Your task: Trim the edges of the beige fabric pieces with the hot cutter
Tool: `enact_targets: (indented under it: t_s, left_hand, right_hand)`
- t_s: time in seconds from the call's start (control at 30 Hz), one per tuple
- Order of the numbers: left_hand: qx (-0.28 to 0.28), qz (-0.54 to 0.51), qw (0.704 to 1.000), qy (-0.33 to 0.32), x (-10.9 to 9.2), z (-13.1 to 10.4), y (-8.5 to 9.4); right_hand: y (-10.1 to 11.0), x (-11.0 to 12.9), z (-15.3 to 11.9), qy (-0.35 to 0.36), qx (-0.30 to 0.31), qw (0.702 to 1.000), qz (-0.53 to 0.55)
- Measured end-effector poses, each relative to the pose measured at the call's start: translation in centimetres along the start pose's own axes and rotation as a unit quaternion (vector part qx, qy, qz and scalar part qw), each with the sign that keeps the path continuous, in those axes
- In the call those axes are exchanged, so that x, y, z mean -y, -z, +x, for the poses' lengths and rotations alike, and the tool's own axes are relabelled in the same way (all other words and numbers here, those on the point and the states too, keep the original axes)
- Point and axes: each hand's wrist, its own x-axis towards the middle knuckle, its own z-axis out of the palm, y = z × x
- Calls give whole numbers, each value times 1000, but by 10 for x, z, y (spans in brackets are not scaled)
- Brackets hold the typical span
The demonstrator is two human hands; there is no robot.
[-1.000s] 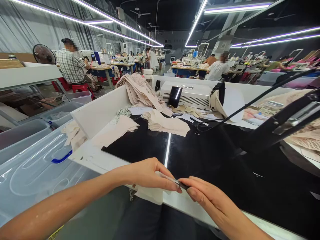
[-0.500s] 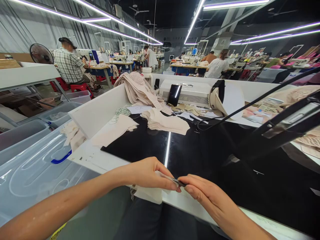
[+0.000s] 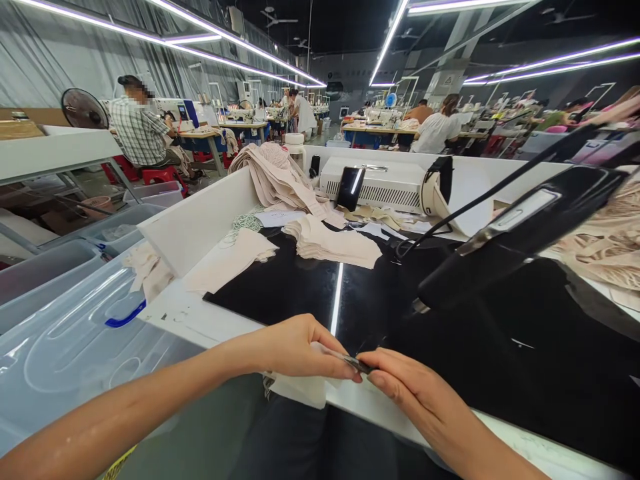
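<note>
My left hand (image 3: 303, 343) is closed, pinching a cream fabric piece (image 3: 300, 390) that hangs over the near table edge. My right hand (image 3: 417, 387) is closed on a slim dark metal tool (image 3: 362, 366), whose tip meets the left fingertips and the fabric. The tool's exact kind is hidden by the fingers. Both hands are close together above the front edge of the black work surface (image 3: 280, 300). Beyond them lies a stack of cut cream fabric pieces (image 3: 337, 243), with another cream piece (image 3: 235, 260) to its left.
A black wand-shaped device (image 3: 480, 260) with a cable slants in from the right. A white vented box (image 3: 385, 183) and a phone (image 3: 349, 188) stand at the back. Clear plastic bins (image 3: 65, 360) are at the left. People sit at sewing tables (image 3: 245, 125) farther off.
The black wand-shaped device at the right has shifted, its tip now farther left and higher. My hands keep nearly the same place and grip.
</note>
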Motion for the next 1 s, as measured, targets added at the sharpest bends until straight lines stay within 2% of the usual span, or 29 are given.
enact_targets:
  t_s: [0.17,0.63,1.0]
  left_hand:
    - [-10,3,1000,10,0,0,-2]
    - [-27,-14,999,17,-1,0,-8]
    - [-16,-32,998,50,-4,-3,-9]
  right_hand:
    - [0,5,1,1,19,1000,3]
    - [-9,-7,0,7,4,1000,-2]
    - [-8,1,4,-6,21,1000,-22]
